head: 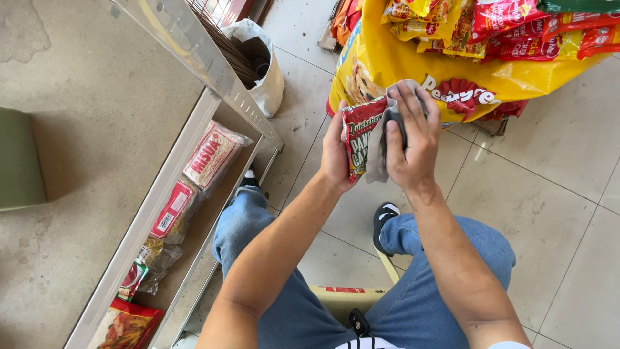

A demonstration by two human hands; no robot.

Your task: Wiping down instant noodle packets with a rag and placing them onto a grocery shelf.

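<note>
Gripping a red packet (359, 139) upright, the left hand (336, 155) was clamped on it above the knees; the right hand (413, 139) pressed a grey cloth (381, 152) on its face. Advised: firm hold, even strokes, edge to edge.

Red and green noodle packet (359, 139), grey cloth (382, 145); at one o'clock, a yellow sack (387, 61); blue jeans (445, 258).

The grey cloth (381, 145) hid the right part of the red packet (359, 137), and the right hand (412, 141) covered much of that cloth; the yellow sack (413, 71) ran off the top edge; the bottom-left shelf packet (126, 326) was cut off.
</note>
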